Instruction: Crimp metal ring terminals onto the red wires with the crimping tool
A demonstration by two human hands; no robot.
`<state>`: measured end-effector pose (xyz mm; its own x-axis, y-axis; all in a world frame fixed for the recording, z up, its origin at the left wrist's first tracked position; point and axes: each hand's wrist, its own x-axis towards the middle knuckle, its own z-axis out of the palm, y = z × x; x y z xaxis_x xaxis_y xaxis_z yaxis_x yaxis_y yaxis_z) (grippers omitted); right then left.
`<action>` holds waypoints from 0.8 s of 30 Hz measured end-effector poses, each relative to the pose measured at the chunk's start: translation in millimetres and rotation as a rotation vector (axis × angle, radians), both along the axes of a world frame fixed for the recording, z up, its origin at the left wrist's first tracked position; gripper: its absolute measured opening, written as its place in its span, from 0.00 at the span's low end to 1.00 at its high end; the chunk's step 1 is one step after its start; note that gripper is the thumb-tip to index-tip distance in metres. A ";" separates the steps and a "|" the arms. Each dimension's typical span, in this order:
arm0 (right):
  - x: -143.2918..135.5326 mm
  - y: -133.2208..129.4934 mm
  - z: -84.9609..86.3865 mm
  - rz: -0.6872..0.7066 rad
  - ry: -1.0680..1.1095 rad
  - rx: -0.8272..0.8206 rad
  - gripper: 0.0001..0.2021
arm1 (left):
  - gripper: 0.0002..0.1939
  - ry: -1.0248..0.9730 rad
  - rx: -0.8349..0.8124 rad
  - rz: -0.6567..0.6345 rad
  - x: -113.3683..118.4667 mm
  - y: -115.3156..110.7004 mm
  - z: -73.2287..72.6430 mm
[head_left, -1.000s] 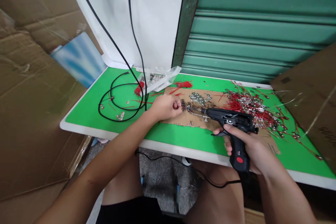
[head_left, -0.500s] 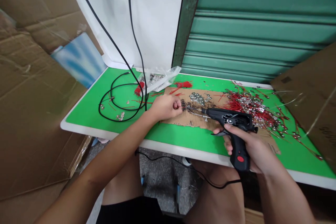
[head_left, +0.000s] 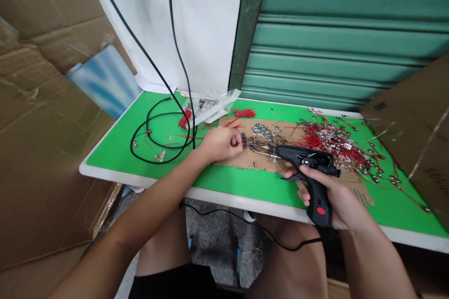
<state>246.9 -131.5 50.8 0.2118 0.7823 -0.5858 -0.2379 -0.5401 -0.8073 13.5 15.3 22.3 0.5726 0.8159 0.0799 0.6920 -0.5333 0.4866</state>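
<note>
My right hand [head_left: 338, 201] is wrapped around the grip of a black soldering gun [head_left: 304, 155], thumb along its side. The gun's thin metal tip points left, just short of my left hand [head_left: 226, 144]. That hand is closed in a pinch above a scorched piece of cardboard [head_left: 242, 161]; whatever sits between its fingertips is too small and hidden to make out. Behind the tip lies a small heap of silvery metal parts [head_left: 263, 131] on the cardboard. To the right spreads a large pile of red wires with metal ends [head_left: 336, 142].
A clear plastic bag [head_left: 213, 105] of metal parts and bundles of red wire [head_left: 244, 113] lie at the back of the green tabletop [head_left: 112, 149]. A black cable [head_left: 135, 133] coils at left. Cardboard boxes [head_left: 38, 149] flank both sides; a green shutter [head_left: 333, 46] stands behind.
Both hands hold nearly the same positions, with the soldering gun's tip still close to my left fingers. The whole view has shifted very slightly.
</note>
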 end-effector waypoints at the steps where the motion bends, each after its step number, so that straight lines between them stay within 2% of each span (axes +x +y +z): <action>1: -0.5 0.1 -0.3 -0.013 0.004 0.005 0.20 | 0.05 0.001 -0.002 0.002 0.0 -0.1 0.1; 11: 1.9 -4.1 -5.1 -0.024 0.051 0.038 0.17 | 0.06 0.014 -0.013 -0.004 0.1 -1.3 3.6; 17: 22.0 -9.3 -6.3 -0.063 0.077 0.279 0.14 | 0.07 -0.010 -0.013 -0.009 0.0 -0.8 2.8; 19: 30.1 -10.5 -10.4 -0.108 0.107 0.378 0.14 | 0.07 -0.007 -0.012 -0.001 0.2 -0.8 1.8; 24: 41.5 -14.2 -23.4 -0.163 0.196 0.492 0.15 | 0.06 0.006 -0.008 -0.003 0.7 -0.6 -0.1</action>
